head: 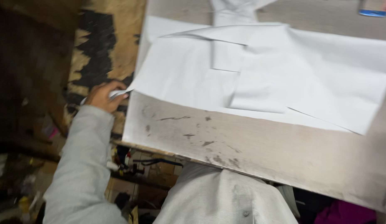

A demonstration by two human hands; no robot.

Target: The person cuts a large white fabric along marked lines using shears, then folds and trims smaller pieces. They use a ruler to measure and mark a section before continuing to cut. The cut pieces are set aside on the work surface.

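Large white fabric pieces (259,70) lie spread in overlapping layers on a worn grey work table (251,145). My left hand (103,95), in a pale grey sleeve, is past the table's left edge and pinches the left corner of the white fabric (118,93) between its fingers. My right hand is out of view. The front of my pale grey shirt (226,199) shows at the bottom, below the table's near edge.
A brown and black patterned surface (97,49) lies left of the table. Dark clutter with cables (147,166) fills the floor under the table's near edge. A small blue object (373,8) sits at the far right corner. Purple cloth (346,213) shows bottom right.
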